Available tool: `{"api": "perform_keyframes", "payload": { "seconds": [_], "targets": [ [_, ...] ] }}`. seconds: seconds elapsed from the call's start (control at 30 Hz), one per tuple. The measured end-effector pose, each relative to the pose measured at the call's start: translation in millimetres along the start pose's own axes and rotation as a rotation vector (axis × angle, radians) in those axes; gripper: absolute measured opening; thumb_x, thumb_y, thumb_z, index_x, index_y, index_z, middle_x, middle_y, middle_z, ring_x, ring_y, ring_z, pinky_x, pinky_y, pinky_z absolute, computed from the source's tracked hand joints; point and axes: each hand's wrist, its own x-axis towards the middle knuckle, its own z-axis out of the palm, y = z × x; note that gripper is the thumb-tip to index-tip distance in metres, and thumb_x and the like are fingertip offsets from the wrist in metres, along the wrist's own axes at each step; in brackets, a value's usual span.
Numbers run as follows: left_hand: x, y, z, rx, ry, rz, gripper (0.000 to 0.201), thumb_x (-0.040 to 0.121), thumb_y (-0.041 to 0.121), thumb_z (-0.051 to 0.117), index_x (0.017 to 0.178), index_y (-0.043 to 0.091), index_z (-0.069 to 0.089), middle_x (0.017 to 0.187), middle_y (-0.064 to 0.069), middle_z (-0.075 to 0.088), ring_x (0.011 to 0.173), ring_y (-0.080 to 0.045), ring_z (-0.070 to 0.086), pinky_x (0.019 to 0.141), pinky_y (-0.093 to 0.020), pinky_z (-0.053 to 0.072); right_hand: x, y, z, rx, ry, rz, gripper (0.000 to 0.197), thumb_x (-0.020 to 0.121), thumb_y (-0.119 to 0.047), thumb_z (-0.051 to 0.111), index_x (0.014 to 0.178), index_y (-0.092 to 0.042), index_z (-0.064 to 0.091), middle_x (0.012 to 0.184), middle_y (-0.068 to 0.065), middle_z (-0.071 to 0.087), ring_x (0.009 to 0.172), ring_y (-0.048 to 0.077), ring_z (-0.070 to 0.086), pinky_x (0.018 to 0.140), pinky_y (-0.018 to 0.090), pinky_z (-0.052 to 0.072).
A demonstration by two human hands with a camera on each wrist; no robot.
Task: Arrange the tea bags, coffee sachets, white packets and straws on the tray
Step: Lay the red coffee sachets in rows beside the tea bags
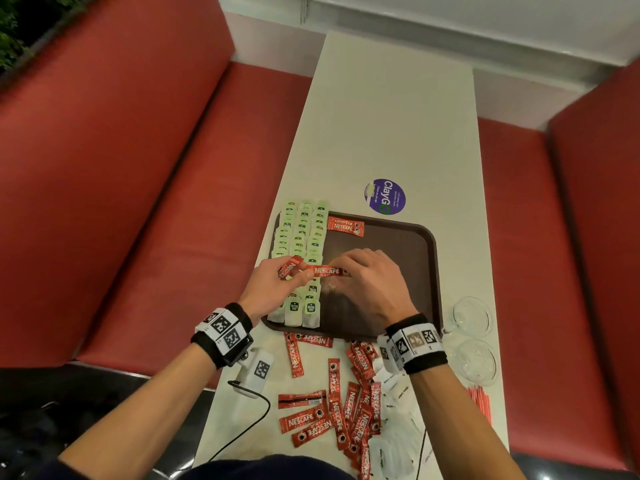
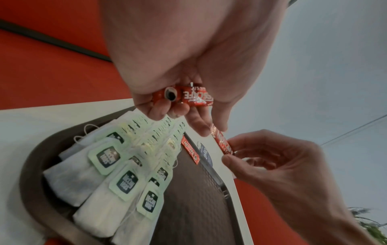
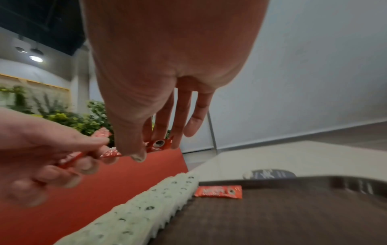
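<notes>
A dark brown tray [image 1: 427, 258] lies on the white table. Rows of green-tagged tea bags [image 1: 301, 233] fill its left side, and one red coffee sachet [image 1: 345, 226] lies at its far edge. My left hand [image 1: 277, 285] hovers over the tea bags and grips a bunch of red sachets [image 2: 184, 97]. My right hand [image 1: 367, 275] pinches the end of one sachet [image 1: 327, 271] that sticks out of that bunch. Loose red sachets [image 1: 332, 414] lie on the table in front of the tray, with white packets [image 1: 398, 427] beside them and red straws [image 1: 481, 403] to the right.
Two clear glass cups [image 1: 472, 317] stand right of the tray. A purple round sticker [image 1: 384, 196] is on the table beyond it. Red bench seats [image 1: 138, 202] flank the narrow table. A black cable [image 1: 249, 424] runs along the near left edge.
</notes>
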Motion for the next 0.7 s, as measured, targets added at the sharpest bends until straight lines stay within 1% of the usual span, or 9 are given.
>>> {"api": "perform_keyframes", "payload": {
  "seconds": [0.07,0.13,0.2,0.23,0.3,0.37,0.47,0.57,0.7],
  "targets": [
    [1,-2,-2,-0.012,0.033,-0.022,0.023,0.100,0.047,0.073,0.108,0.025,0.075,0.096,0.004,0.079,0.090,-0.011,0.073,0.079,-0.029,0.057,11,20,10,0.065,-0.021,0.109,0.021,0.094,-0.037,0.081,0.112,-0.028,0.077,0.109,-0.007,0.076,0.096,0.018,0.069,0.080,0.036,0.054],
    [-2,0,-3,-0.051,0.044,-0.075,0.028,0.103,0.049,0.066,0.114,0.024,0.068,0.101,0.006,0.075,0.091,-0.011,0.071,0.078,-0.029,0.056,22,43,25,0.103,-0.064,0.244,0.021,0.094,-0.037,0.080,0.113,-0.030,0.075,0.110,-0.007,0.074,0.099,0.018,0.067,0.085,0.039,0.058],
    [-6,-1,-1,-0.103,0.029,-0.138,0.024,0.108,0.045,0.059,0.116,0.022,0.059,0.101,0.009,0.069,0.085,-0.010,0.064,0.076,-0.027,0.049,34,62,41,0.123,-0.090,0.355,0.022,0.094,-0.037,0.079,0.115,-0.029,0.074,0.112,-0.005,0.072,0.104,0.019,0.065,0.090,0.040,0.058],
    [-7,-2,-1,-0.112,0.016,-0.164,0.021,0.110,0.043,0.055,0.115,0.022,0.054,0.099,0.008,0.065,0.081,-0.012,0.059,0.074,-0.029,0.046,41,69,48,0.129,-0.092,0.397,0.023,0.094,-0.037,0.078,0.115,-0.028,0.073,0.113,-0.003,0.071,0.106,0.020,0.065,0.089,0.040,0.056],
    [-8,-8,0,-0.125,-0.013,-0.194,0.016,0.109,0.034,0.046,0.113,0.019,0.042,0.094,-0.002,0.059,0.078,-0.018,0.049,0.069,-0.035,0.042,56,77,61,0.128,-0.099,0.454,0.024,0.094,-0.035,0.076,0.115,-0.025,0.072,0.113,0.000,0.070,0.107,0.024,0.064,0.086,0.040,0.054],
    [-11,-10,2,-0.142,-0.033,-0.191,0.004,0.110,0.021,0.037,0.108,0.019,0.034,0.092,-0.008,0.056,0.076,-0.021,0.046,0.064,-0.039,0.040,69,82,72,0.129,-0.113,0.481,0.025,0.094,-0.033,0.076,0.116,-0.023,0.072,0.114,0.002,0.070,0.110,0.026,0.063,0.086,0.040,0.054],
    [-17,-13,2,-0.115,-0.035,-0.175,0.004,0.112,0.015,0.036,0.108,0.015,0.036,0.091,-0.006,0.058,0.075,-0.019,0.049,0.068,-0.040,0.044,81,87,82,0.139,-0.111,0.497,0.024,0.095,-0.030,0.076,0.117,-0.023,0.073,0.112,0.003,0.068,0.110,0.028,0.061,0.085,0.040,0.052],
    [-21,-16,0,-0.103,-0.024,-0.167,0.005,0.113,0.014,0.040,0.115,0.009,0.041,0.092,-0.006,0.063,0.074,-0.015,0.053,0.069,-0.038,0.048,89,89,84,0.145,-0.117,0.504,0.022,0.095,-0.028,0.079,0.116,-0.024,0.074,0.111,0.004,0.067,0.110,0.029,0.060,0.084,0.041,0.052],
    [-24,-18,-1,-0.110,-0.007,-0.131,0.007,0.114,0.018,0.049,0.114,0.011,0.050,0.094,-0.005,0.071,0.074,-0.011,0.060,0.070,-0.037,0.054,94,91,82,0.170,-0.155,0.526,0.030,0.090,-0.027,0.087,0.118,-0.024,0.075,0.117,0.006,0.068,0.113,0.029,0.060,0.089,0.046,0.055]
  ]
}}
